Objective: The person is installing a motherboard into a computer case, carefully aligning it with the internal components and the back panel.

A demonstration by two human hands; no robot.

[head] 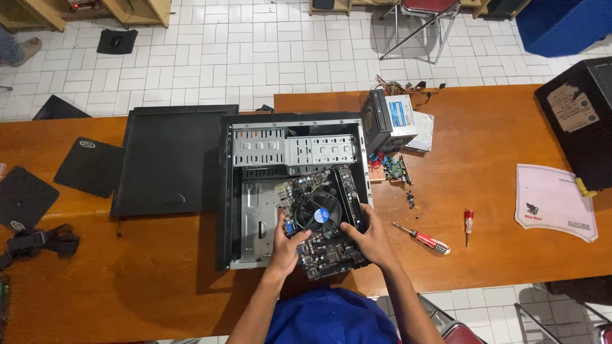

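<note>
An open black computer case (pixel 224 191) lies on its side on a brown wooden table (pixel 484 159). Inside it a dark motherboard (pixel 312 181) with a round black cooler fan (pixel 319 213) sits tilted, its near edge sticking out over the case's rim. My left hand (pixel 288 244) grips the board's left side beside the fan. My right hand (pixel 368 237) holds the board's right edge. Both forearms reach in from the bottom of the view, over a blue shirt.
The black side panel (pixel 169 159) lies left of the case, with mouse pads (pixel 89 167) further left. A power supply (pixel 390 121) and small card (pixel 394 169) sit right of it. Two red-handled screwdrivers (pixel 426 239) (pixel 468 224), loose screws (pixel 411 200), a white pad (pixel 553 200), a black box (pixel 577 118).
</note>
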